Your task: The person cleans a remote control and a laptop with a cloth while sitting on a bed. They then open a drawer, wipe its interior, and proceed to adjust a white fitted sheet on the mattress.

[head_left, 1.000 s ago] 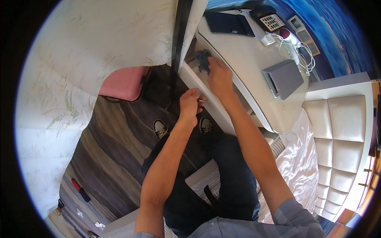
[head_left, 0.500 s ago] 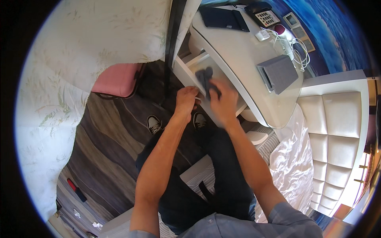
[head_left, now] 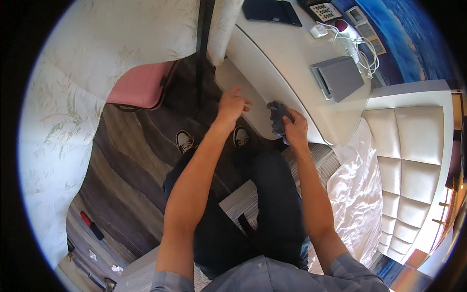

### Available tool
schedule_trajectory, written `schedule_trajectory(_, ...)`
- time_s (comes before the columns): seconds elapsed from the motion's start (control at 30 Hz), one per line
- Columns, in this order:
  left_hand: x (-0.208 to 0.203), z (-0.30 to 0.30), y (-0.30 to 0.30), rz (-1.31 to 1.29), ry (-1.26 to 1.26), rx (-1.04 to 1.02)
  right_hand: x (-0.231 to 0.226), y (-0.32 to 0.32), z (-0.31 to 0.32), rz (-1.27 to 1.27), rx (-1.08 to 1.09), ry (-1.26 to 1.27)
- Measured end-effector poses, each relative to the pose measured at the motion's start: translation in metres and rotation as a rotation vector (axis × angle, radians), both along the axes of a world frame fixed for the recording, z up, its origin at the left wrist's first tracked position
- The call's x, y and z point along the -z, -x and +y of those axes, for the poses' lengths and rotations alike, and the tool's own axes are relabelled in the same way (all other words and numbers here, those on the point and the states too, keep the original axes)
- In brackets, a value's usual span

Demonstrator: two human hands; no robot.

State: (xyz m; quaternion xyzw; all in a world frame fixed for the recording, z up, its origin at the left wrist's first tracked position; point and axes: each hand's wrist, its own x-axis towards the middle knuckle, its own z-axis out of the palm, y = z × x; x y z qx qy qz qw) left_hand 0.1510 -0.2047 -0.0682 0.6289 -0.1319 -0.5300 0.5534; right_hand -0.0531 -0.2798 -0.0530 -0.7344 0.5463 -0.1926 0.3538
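Note:
My right hand (head_left: 296,127) grips a crumpled dark grey cloth (head_left: 278,118) by its right side, in front of the white desk (head_left: 287,48). The cloth hangs loosely, its folds bunched near my fingers. To the left, my left hand (head_left: 232,106) is held out with its fingers apart and nothing in it. It hovers by the desk's pale lower part (head_left: 243,90). No pulled-out drawer shows at the desk front.
On the desktop lie a dark flat folder (head_left: 272,11), a phone (head_left: 325,9), white cables (head_left: 365,51) and a grey box-like case (head_left: 338,78). A pink suitcase (head_left: 141,86) stands left on the floor. The bed (head_left: 355,194) is at right.
The desk drawer, open before, is pushed in. My right hand has moved right and nearer with the cloth. My left hand has come off the drawer front and opened.

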Motion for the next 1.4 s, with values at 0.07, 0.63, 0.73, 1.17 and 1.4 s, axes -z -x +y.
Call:
schedule_trajectory(0.07, -0.001, 0.009, -0.013, -0.008, -0.007, -0.111, 0.007, 0.003, -0.003, 0.008, -0.038, 0.060)
schedule_trajectory(0.63, -0.006, 0.043, -0.062, 0.225, 0.054, -0.597, 0.117, 0.073, 0.008, 0.302, -0.220, -0.296)
schedule_trajectory(0.73, -0.007, 0.043, -0.060, 0.323, 0.081, -0.672, 0.112, 0.078, 0.010, 0.296, -0.164, -0.237)
schedule_trajectory(1.17, -0.005, 0.084, 0.014, 0.414, 0.116, -0.457, -0.121, 0.046, 0.041, -0.130, -0.091, 0.835)
schedule_trajectory(1.4, -0.077, 0.133, 0.117, 0.301, 0.175, -0.318, -0.039, 0.074, 0.004, 0.456, -0.078, 0.917)
